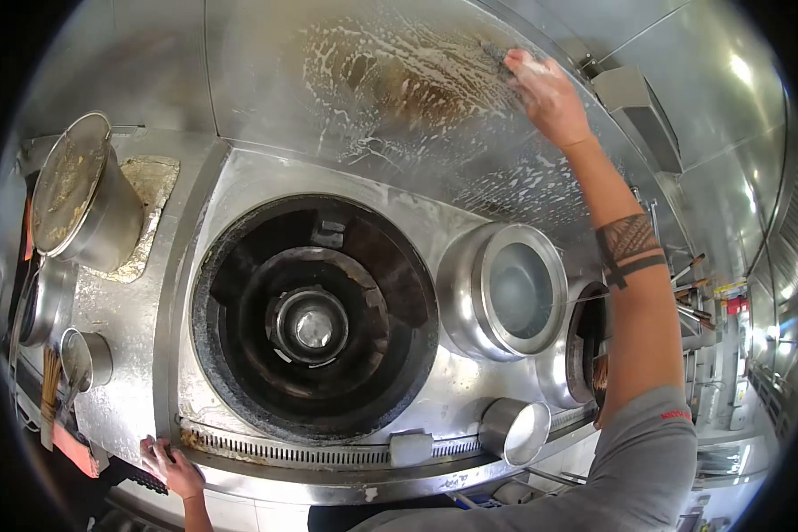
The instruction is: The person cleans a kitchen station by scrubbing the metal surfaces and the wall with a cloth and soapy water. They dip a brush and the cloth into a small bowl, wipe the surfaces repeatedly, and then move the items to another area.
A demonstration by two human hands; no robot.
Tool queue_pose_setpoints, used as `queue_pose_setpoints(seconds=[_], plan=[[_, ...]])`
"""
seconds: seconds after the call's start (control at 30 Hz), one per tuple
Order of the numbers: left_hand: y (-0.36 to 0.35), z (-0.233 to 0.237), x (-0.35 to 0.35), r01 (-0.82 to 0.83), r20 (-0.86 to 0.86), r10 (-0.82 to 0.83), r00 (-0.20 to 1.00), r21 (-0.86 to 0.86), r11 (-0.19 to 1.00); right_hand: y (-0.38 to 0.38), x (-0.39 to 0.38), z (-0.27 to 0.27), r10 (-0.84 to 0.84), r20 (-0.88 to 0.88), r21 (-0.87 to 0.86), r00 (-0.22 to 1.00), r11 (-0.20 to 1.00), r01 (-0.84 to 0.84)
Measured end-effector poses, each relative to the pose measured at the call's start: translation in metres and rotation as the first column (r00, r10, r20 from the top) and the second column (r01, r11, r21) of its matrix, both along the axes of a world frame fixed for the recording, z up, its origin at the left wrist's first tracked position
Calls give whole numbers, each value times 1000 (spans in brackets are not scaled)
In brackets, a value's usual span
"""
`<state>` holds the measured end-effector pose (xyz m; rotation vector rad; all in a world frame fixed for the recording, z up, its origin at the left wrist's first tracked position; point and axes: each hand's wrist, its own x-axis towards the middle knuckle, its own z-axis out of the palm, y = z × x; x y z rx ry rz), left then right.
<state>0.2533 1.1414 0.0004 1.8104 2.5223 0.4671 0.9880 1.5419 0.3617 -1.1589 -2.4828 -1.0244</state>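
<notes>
My right hand is stretched up to the steel back wall, its fingers closed on a grey scouring pad that is mostly hidden. White suds streak the wall beside it, over brownish stains. Down at the lower left, my left hand rests at the counter's front edge, fingers somewhat apart, and I see nothing held in it. Between the hands lies a large black wok burner with no wok on it.
Right of the burner stand a steel pot of cloudy liquid and a small steel pot with whitish contents. A grey block sits on the slotted drain. At left are a tall pot and a small pot.
</notes>
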Motion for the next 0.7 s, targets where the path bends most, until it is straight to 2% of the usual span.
queue_pose_setpoints(seconds=[0.03,0.1,0.17,0.2,0.27,0.33,0.4,0.53,0.6,0.63,0.67,0.7], plan=[[0,0,1,3,-7,-3,1000,6,1000,7,2,4,45,-40,4,998,999,-45],[1,-1,2,15,-14,-15,1000,10,1000,28,-32,11,39,48,14,998,999,-40],[0,-4,-1,-19,28,19,999,-22,1000,59,-73,13,213,43,23,976,976,-214],[-3,-7,0,-15,28,16,999,-28,999,66,-66,18,210,42,18,977,977,-211],[-4,-12,-9,34,3,-34,999,14,999,68,-53,22,249,61,-99,967,965,-242],[-1,-5,-6,4,34,-4,999,-2,1000,23,-38,27,212,155,198,965,950,-240],[-2,-4,-7,31,10,-31,999,-18,999,-3,9,24,42,146,250,988,965,-78],[-1,-4,-4,-7,52,8,999,-23,1000,22,-33,34,62,181,237,982,966,-105],[0,-4,-3,-2,18,3,1000,-26,1000,37,-71,36,-20,-83,8,996,1000,21],[1,-2,-2,0,32,1,999,-27,1000,31,-81,35,124,-166,168,978,981,-96],[0,-2,-3,-1,51,2,999,-30,1000,23,-69,30,115,-166,166,979,982,-87],[0,-5,-5,19,47,-18,999,-9,1000,14,-47,25,40,-188,210,981,978,0]])
